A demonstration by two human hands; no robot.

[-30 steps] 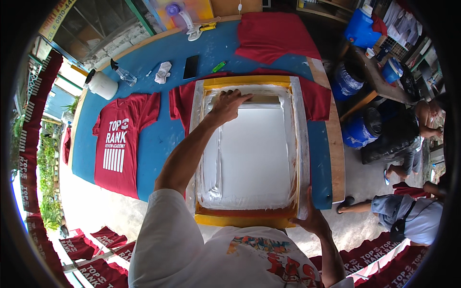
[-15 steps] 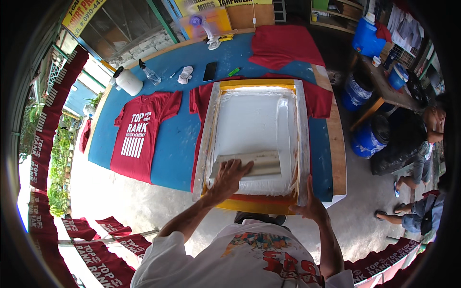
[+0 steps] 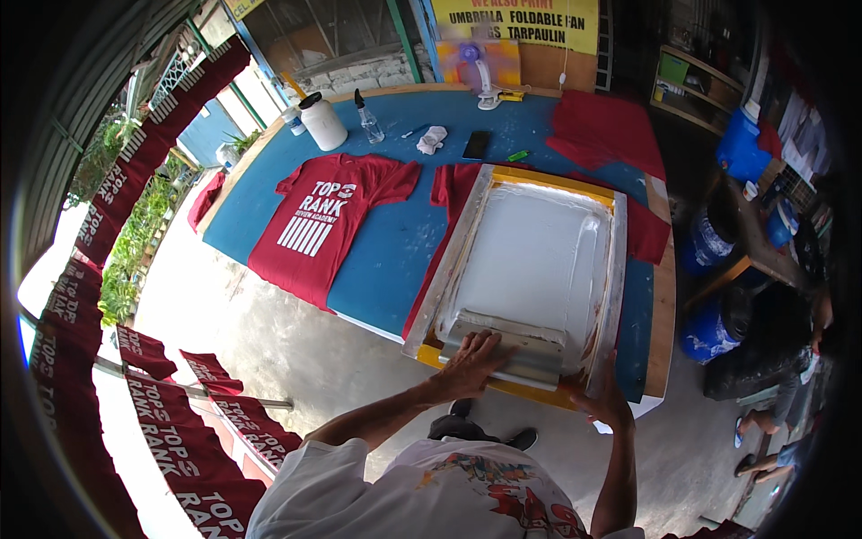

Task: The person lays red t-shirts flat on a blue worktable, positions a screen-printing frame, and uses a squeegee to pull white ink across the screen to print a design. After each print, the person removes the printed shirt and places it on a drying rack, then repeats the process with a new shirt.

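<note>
A screen printing frame [image 3: 620, 260] with white ink spread over its mesh lies on a dark red shirt [image 3: 648, 235] at the near right part of the table. My left hand [image 3: 474, 361] grips a wide, pale squeegee [image 3: 530, 353] at the near end of the mesh. The squeegee's blade edge is hidden in the ink. At the frame's near right corner, my right hand [image 3: 603, 400] clasps the edge, with some fingers out of sight. To the left a red shirt with a white print [image 3: 314, 225] lies flat.
On the blue table [image 3: 377, 296] stand a white jar [image 3: 323, 123] and a spray bottle [image 3: 368, 121]. Beyond the frame are a crumpled cloth [image 3: 432, 139], a phone [image 3: 477, 145], a small fan [image 3: 485, 76] and a red shirt [image 3: 606, 130]. Blue drums [image 3: 714, 328] stand at right; printed shirts hang at left.
My left hand has drawn the squeegee closer to me, to the mesh's near end. My right hand stays by the frame's near right corner. The view has swung left.
</note>
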